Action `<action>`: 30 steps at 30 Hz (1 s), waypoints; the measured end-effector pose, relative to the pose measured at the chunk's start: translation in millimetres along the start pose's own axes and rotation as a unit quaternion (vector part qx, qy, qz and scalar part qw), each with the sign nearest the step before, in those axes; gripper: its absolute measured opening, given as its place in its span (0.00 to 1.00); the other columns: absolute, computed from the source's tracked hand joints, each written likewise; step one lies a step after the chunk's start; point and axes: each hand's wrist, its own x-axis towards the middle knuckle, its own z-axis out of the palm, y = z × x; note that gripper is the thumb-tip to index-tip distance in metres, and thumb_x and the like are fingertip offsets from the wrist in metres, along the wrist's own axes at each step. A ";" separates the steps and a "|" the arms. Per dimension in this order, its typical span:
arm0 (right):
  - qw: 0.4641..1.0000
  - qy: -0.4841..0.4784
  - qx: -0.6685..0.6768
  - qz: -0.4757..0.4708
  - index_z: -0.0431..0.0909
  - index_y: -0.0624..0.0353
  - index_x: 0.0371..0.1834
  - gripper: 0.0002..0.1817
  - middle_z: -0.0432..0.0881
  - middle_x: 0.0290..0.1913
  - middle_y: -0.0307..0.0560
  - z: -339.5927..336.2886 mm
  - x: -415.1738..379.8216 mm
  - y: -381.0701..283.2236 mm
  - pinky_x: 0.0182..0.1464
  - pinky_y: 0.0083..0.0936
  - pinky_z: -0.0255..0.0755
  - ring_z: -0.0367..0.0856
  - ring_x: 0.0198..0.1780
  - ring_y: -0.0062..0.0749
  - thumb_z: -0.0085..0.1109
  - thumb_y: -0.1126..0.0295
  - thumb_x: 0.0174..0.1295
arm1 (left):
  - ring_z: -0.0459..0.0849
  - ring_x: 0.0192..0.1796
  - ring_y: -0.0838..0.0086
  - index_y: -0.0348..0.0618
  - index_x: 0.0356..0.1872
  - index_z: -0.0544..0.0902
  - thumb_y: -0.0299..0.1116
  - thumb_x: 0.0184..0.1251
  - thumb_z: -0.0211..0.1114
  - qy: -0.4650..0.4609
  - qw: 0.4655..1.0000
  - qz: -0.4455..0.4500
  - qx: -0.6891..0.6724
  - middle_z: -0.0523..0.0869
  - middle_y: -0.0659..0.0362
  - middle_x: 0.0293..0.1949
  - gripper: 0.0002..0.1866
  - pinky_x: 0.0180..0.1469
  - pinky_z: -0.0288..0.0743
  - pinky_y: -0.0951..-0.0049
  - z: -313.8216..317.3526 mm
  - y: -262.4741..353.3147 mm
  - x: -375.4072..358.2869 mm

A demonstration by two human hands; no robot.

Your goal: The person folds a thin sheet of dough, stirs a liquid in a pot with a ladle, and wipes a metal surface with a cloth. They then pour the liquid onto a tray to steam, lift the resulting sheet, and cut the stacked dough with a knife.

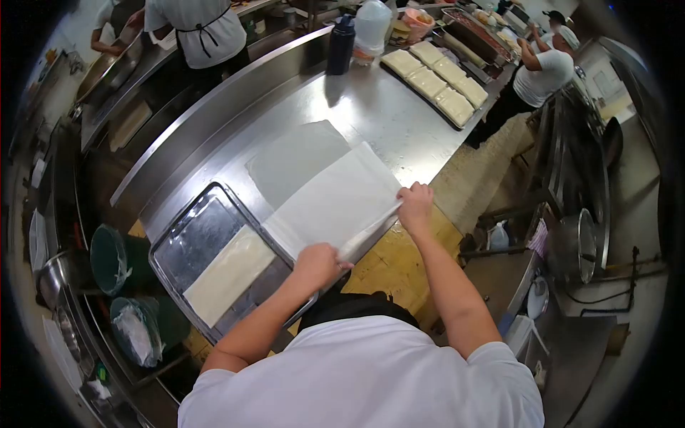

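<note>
A stack of thin white sheets lies on the steel table, its near edge at the table's front edge. My left hand is closed at the near left part of that edge. At the right corner, my right hand has its fingers closed on the sheets. Beyond them a greyish translucent sheet lies flat on the steel. To the left, a dark metal tray holds one pale rectangular slab on its near side.
At the table's far right is a tray with several pale slabs. A dark bottle and a clear container stand at the back. Green bins are at left. People work at back left and right.
</note>
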 end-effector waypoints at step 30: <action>0.837 0.184 -0.099 0.506 0.82 0.56 0.25 0.04 0.82 0.41 0.52 -177.8 -429.2 74.9 0.52 0.45 0.70 0.77 0.48 0.55 0.61 0.79 0.51 | 0.89 0.34 0.71 0.39 0.55 0.87 0.45 0.80 0.59 -0.252 0.860 0.421 0.142 0.89 0.52 0.29 0.20 0.40 0.82 0.64 167.2 121.9 6.7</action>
